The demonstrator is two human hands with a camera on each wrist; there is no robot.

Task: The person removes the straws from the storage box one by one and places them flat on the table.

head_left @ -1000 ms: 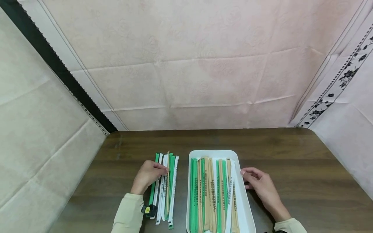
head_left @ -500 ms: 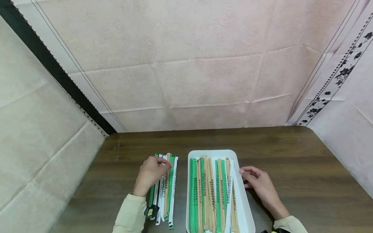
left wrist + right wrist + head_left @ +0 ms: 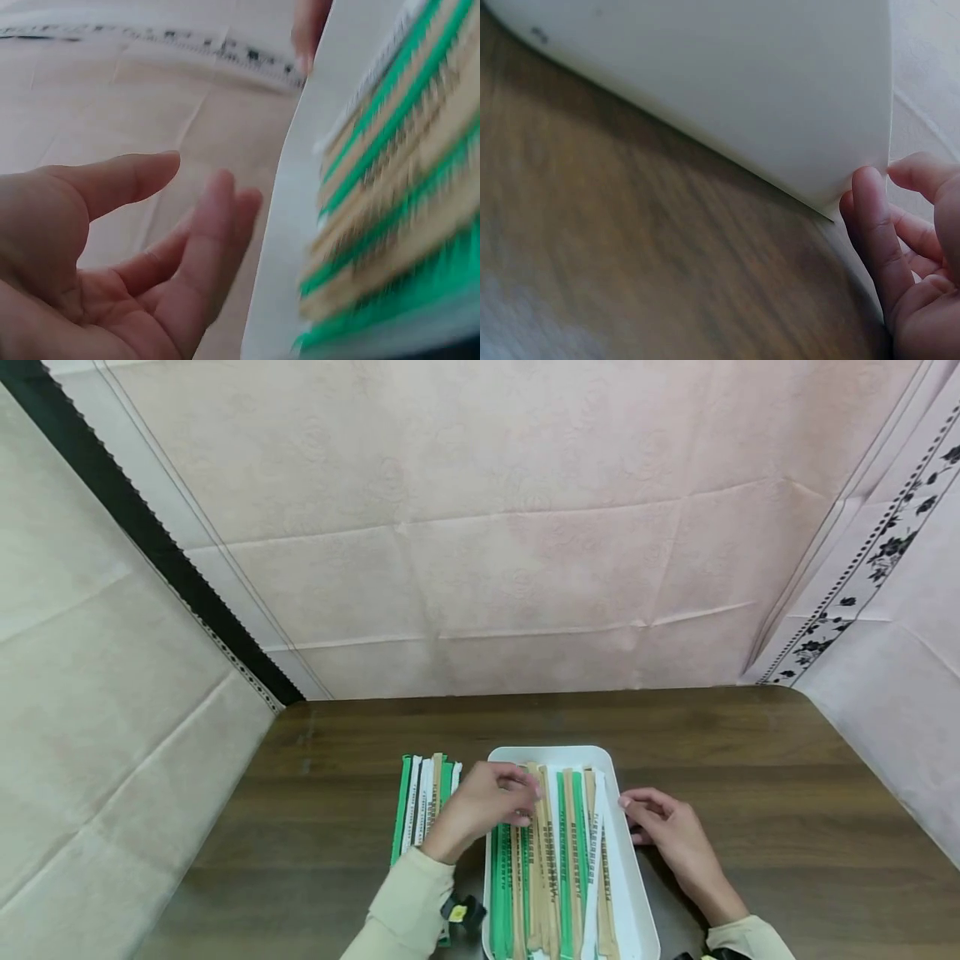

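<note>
A white tray (image 3: pixel 637 902) holds a row of long, slim wrapped sticks (image 3: pixel 566 868) in green, tan and white, most with dark print. My left hand (image 3: pixel 487 802) hovers over the tray's upper left part. In the left wrist view its thumb and fingers (image 3: pixel 206 247) are spread apart, with nothing between them. My right hand (image 3: pixel 671 839) pinches the tray's right edge; the right wrist view shows the thumb at the rim and fingertips against the outer wall. Left of the tray lies a pile of similar wrapped sticks (image 3: pixel 415 806), partly hidden behind my left forearm.
Everything lies on a dark brown wooden table (image 3: pixel 765 777) with rounded far corners. Pale cloth (image 3: pixel 480 568) hangs behind its far edge and along both sides. The left sleeve (image 3: pixel 405 906) crosses between the pile and the tray.
My left hand has moved right, from the pile of wrapped sticks to above the tray's left side. The right hand has stayed at the tray's edge.
</note>
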